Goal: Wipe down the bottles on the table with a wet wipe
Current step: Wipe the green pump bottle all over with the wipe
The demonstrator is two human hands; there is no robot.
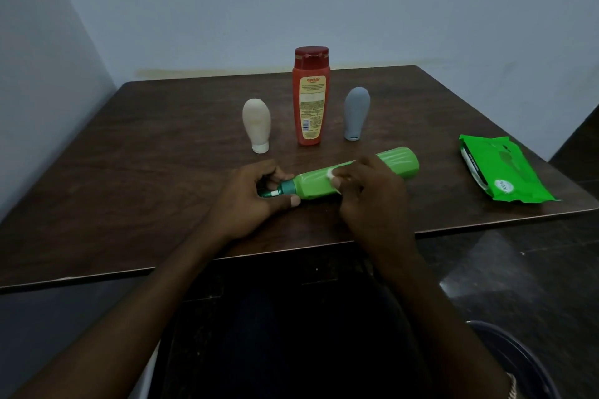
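Observation:
A green bottle (pixel 397 162) lies on its side near the front of the dark wooden table (pixel 129 172), its dark green cap pointing left. My left hand (pixel 256 194) grips the cap end. My right hand (pixel 369 191) is wrapped over the bottle's middle and presses a white wet wipe (pixel 334 172) against it; only a small fold of the wipe shows. Behind stand three upright bottles: a beige squeeze bottle (pixel 256 125) at left, a tall red-orange bottle (pixel 311 97) in the centre, and a grey squeeze bottle (pixel 356 113) at right.
A green pack of wet wipes (pixel 502 172) lies flat near the table's right edge. The table stands against a pale wall at the back and left. A dark round container (pixel 518 356) sits on the floor at lower right.

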